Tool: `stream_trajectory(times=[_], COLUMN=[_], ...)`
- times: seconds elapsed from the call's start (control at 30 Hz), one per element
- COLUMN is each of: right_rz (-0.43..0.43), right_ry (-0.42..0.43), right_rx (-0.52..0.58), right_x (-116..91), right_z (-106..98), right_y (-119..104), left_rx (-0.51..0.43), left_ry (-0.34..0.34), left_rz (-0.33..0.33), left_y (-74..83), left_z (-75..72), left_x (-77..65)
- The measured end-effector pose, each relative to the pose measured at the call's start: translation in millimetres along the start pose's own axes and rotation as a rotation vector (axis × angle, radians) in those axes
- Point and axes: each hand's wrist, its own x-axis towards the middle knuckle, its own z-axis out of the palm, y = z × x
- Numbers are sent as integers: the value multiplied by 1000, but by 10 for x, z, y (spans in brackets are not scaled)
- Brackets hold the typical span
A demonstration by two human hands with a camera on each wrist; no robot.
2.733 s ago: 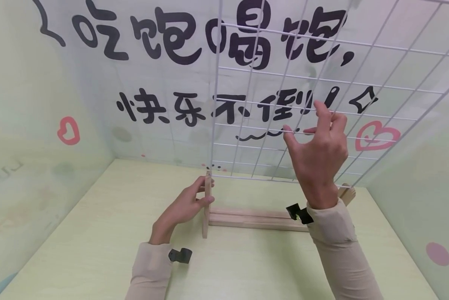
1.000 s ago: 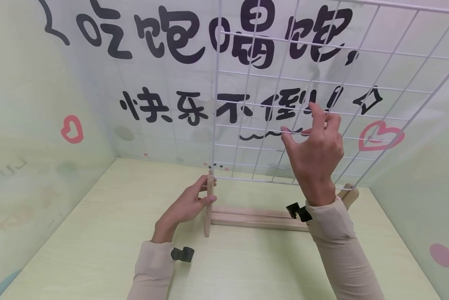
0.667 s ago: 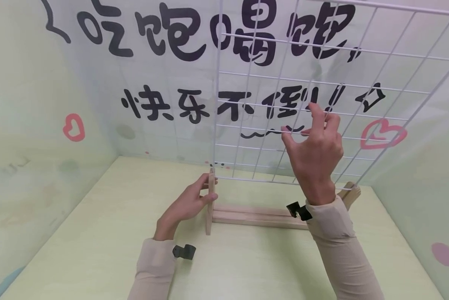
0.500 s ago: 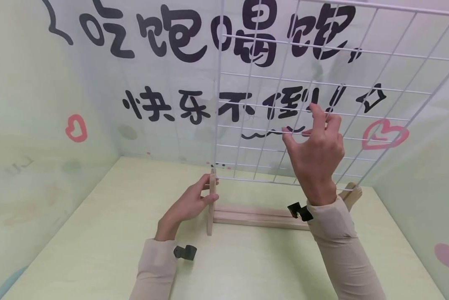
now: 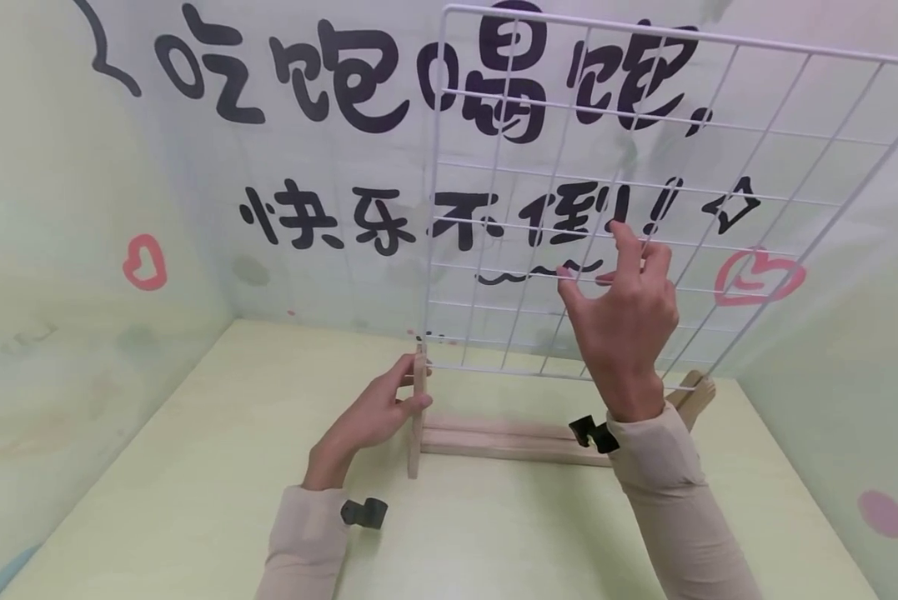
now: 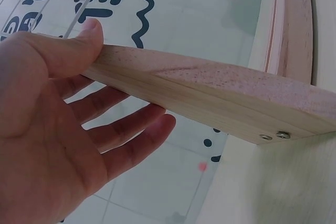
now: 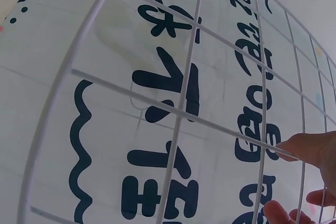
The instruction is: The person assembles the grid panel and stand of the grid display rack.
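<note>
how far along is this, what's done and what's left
Done, it seems: the wooden rail meets the left side piece, where screw heads show. In hand: the left hand grips that piece and the right hand holds the wire grid. Left, perhaps: securing the grid, as a hand is on it; whether it is fastened below, I can't tell.

Pale wall (image 5: 306,158) (black-lettered), wood-grained tabletop (image 5: 193,467).

Black lettering (image 5: 383,221) on back wall (image 5: 328,158): "吃饱喝饱, 快乐不倒!"
</note>
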Motion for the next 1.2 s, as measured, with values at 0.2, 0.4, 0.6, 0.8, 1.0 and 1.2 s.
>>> stream_trajectory(times=[0.2,0.4,0.6,0.8,1.0,1.2], right_rz=[14,11,18,18,6,7], right_ry=[17,20,10,10,-10,-7], right_rx=[5,25,23,24,15,16], right_x=[-40,-41,-33,-42,-68,-89], right_z=[7,29,34,35,21,38], right_y=[-2,-8,-27,-24,-12,6], left_rx=[-2,1,2,4,5,-2], left_ry=[-11,-7,-7,-4,-2,-7], left_rz=[-2,-1,0,17,28,14], left_y=[-17,-11,-13,-16,-27,-30], left_z=[-1,-26,-44,-47,-35,-13], left_x=[-15,-3,2,7,-3,-2])
